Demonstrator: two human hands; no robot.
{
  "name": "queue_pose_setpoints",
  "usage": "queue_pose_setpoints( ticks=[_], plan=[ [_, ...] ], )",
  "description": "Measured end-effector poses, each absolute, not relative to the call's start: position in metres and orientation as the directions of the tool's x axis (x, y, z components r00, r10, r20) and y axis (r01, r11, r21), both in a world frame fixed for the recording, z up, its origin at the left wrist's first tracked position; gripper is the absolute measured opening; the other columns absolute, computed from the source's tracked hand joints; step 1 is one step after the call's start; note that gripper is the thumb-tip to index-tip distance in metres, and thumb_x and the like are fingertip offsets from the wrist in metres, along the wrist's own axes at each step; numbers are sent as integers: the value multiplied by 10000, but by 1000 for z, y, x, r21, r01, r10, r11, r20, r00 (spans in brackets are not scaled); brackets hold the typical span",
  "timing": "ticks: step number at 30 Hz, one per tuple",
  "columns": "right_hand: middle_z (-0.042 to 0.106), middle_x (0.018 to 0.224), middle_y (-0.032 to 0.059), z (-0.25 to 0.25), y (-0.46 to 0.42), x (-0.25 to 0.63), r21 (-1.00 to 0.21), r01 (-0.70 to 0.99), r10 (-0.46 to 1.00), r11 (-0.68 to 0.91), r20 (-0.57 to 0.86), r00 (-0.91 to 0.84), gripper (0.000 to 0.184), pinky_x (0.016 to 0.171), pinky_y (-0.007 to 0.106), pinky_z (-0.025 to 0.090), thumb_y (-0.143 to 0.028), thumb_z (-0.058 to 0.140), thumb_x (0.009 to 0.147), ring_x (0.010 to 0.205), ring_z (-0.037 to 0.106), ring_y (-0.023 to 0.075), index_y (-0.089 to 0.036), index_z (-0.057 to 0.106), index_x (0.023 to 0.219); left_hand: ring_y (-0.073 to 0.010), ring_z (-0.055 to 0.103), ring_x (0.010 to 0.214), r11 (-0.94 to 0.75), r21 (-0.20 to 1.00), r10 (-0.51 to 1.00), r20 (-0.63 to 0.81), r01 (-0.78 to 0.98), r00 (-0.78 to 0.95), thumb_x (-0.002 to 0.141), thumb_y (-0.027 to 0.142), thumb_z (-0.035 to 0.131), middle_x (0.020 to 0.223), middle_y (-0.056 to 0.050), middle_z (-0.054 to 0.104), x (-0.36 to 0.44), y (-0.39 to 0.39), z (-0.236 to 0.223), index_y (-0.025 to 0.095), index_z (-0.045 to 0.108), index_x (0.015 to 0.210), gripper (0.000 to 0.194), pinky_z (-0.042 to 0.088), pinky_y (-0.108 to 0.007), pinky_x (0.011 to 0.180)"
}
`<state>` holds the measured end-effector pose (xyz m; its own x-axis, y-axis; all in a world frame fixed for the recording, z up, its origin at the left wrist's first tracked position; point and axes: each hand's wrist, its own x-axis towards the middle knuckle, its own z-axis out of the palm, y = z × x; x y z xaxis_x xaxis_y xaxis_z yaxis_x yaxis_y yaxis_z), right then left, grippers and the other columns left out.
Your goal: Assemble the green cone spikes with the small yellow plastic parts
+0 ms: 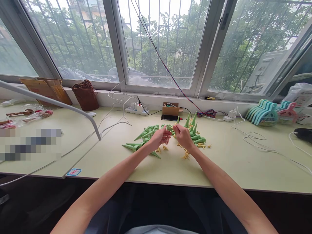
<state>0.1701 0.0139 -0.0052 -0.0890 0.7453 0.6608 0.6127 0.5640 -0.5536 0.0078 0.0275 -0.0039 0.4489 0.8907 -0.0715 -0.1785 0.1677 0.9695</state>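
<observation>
My left hand (161, 136) is closed around a green cone-shaped spike (169, 128), whose wide end shows by the fingertips. Close beside it, my right hand (183, 135) is pinched at that end; whatever is between its fingers is too small to make out. Several green spikes (133, 147) lie in a heap to the left of my hands. More green spikes (194, 121) stand or lie on the right. Small yellow plastic pieces (186, 154) are scattered on the table below and around my hands.
Behind the heap on the pale table (234, 165) lie a phone (170, 117) and a small cardboard box (170, 109). Turquoise hangers (262, 112) stand at the right, among white cables (255, 139). A grey curved bar (60, 104) crosses the left side.
</observation>
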Motion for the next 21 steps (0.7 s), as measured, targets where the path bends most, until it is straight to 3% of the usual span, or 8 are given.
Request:
queue_pose_setpoints(
  ticks=[13, 21],
  plan=[
    [448, 594, -25, -5, 14, 172, -561, 610, 758, 560, 644, -104, 399, 545, 253, 290, -462, 318, 988, 532, 347, 115, -210, 369, 682, -94, 500, 529, 169, 978, 862, -87, -121, 499, 774, 672, 586, 679, -52, 572, 6, 24, -1, 118, 644, 795, 557, 408, -221, 471],
    [423, 551, -30, -4, 15, 173, -571, 632, 781, 524, 618, -89, 386, 530, 261, 277, -440, 315, 988, 494, 336, 117, -216, 372, 679, -70, 507, 522, -68, 996, 871, 87, -56, 483, 723, 581, 701, 785, -51, 601, 4, 19, 6, 144, 546, 757, 465, 389, -221, 461]
  ],
)
